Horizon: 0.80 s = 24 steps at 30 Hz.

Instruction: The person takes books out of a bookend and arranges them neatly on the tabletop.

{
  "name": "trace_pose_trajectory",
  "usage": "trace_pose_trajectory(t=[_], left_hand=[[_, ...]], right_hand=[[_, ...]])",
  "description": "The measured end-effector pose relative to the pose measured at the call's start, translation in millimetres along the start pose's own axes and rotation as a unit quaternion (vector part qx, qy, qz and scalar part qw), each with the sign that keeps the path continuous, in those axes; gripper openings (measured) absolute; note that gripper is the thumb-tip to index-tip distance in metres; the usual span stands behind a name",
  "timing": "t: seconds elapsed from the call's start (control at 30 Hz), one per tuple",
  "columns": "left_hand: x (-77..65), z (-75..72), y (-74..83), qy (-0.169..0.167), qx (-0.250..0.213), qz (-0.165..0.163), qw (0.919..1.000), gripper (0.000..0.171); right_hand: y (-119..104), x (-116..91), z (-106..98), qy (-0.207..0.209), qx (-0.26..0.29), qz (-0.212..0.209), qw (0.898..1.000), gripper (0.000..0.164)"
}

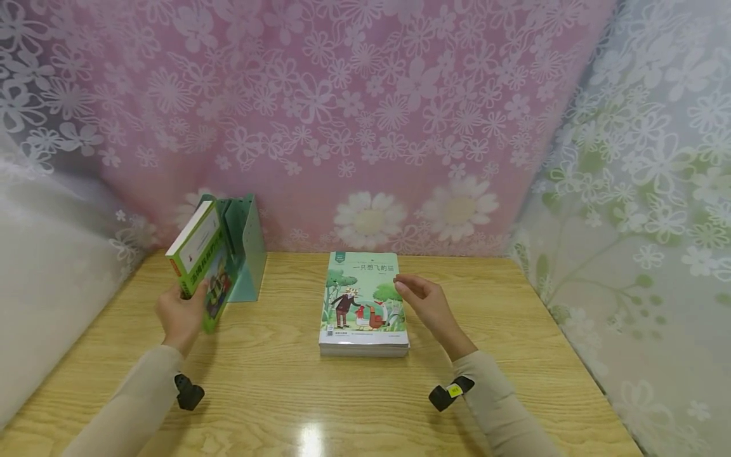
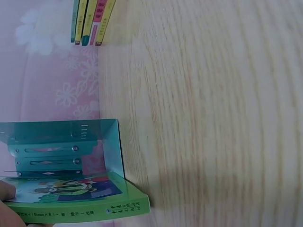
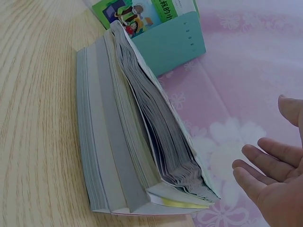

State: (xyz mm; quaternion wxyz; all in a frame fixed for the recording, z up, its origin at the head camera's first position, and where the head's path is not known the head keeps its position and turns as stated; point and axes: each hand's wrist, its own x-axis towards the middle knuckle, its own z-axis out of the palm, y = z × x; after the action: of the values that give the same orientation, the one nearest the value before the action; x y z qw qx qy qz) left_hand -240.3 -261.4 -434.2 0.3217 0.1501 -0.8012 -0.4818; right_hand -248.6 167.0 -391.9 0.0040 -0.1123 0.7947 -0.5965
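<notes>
My left hand (image 1: 181, 314) grips a green picture-covered book (image 1: 208, 270) near its lower spine edge, thumb on the front cover. The book stands tilted at the left part of a teal metal bookend (image 1: 251, 254); in the left wrist view its spine (image 2: 85, 210) shows beside the bookend's slotted panels (image 2: 47, 151). Beside the right edge of a stack of books (image 1: 365, 298) is my right hand (image 1: 431, 311), holding nothing. In the right wrist view its fingers (image 3: 265, 161) spread loosely, apart from the page edges (image 3: 137, 123). The top book has a pale green cover with cartoon animals.
The wooden table (image 1: 274, 393) has the stack near its middle and the bookend at back left. A pink flowered curtain (image 1: 365, 127) hangs behind, and a pale patterned one (image 1: 645, 222) borders the right side. Colored spines (image 2: 92, 21) of the stack show in the left wrist view.
</notes>
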Motion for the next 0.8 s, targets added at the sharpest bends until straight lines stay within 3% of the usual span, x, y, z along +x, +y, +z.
trace_pose_trajectory(t=[0.3,0.53,0.8], left_hand=[[-10.8,-23.6,9.5,-0.042,0.005,-0.035,0.9985,0.041],[-29.2,-38.5,16.7,-0.081,0.002,-0.068,0.9944,0.046],[-52.4,-54.3,28.7,-0.13,-0.021,-0.066,0.9891,0.051]], right_hand=[[-0.6,-0.1,4.3,-0.014,-0.004,-0.005,1.0,0.042],[24.0,10.5,7.3,-0.03,0.012,-0.008,0.999,0.046],[31.7,8.9,17.6,-0.051,0.008,-0.014,0.999,0.052]])
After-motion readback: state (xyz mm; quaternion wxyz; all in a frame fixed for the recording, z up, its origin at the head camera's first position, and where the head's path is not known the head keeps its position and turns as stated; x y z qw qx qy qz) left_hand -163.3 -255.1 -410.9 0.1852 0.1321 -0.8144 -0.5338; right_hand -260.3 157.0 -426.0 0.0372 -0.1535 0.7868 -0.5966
